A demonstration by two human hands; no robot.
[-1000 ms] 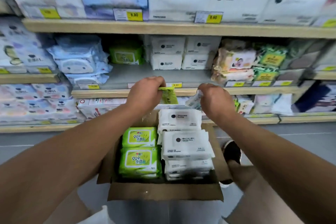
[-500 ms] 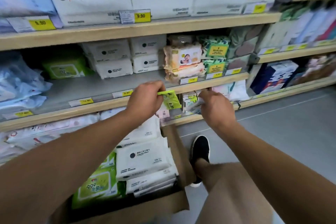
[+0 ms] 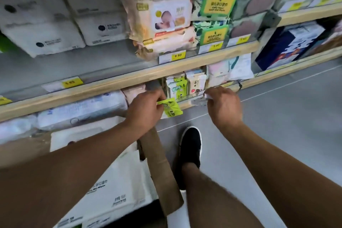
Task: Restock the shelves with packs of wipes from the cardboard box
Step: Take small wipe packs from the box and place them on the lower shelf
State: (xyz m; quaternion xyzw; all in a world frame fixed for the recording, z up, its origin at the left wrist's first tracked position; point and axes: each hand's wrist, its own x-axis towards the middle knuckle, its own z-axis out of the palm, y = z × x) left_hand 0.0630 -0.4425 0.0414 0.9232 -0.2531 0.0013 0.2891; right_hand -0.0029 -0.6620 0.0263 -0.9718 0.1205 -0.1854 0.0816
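Hands now lower, nearing the bottom shelf [image 3: 187, 104]
Left hand [image 3: 146, 109] is pinching a small green pack [image 3: 171, 108]; right hand [image 3: 223, 105] is gripping a blurred white pack [image 3: 200, 100]; cardboard box [image 3: 162, 170] sitting lower left on grey floor [image 3: 277, 113].

Our forearms are bare from the near edge of the view out to the wrists, with no sleeve, watch or ring showing on the left hand [image 3: 146, 109] or the right hand [image 3: 224, 106]. Below and between the hands, our bare leg ends in a black slip-on shoe [image 3: 190, 152] with a white sole edge.
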